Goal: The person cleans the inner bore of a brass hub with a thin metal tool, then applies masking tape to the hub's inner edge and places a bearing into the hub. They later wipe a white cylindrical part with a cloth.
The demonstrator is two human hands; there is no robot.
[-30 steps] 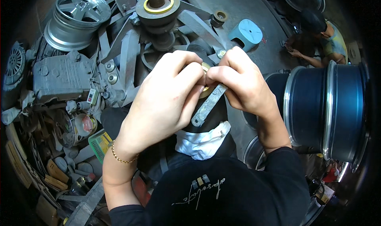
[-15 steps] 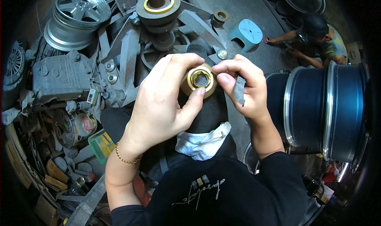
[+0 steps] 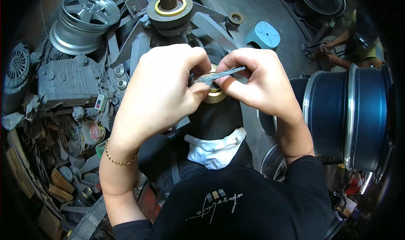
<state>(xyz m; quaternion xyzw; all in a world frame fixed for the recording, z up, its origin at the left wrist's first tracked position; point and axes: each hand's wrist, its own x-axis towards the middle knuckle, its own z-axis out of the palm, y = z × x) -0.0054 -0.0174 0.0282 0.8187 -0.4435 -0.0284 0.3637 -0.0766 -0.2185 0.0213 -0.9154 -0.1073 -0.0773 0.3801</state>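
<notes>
Grey strip (image 3: 229, 73) in right fingers (image 3: 234, 88), reaching left fingers (image 3: 196, 94), gold ring (image 3: 216, 98) beneath

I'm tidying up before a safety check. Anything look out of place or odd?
Mostly the left side: brown boards lie jumbled among assorted parts, which looks untidy, and the grey casing above looks coated in dust. I see no clear spill.

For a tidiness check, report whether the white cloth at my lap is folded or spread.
Neither neatly folded nor spread flat: the white cloth lies bunched, with wrinkles and uneven edges.
</notes>
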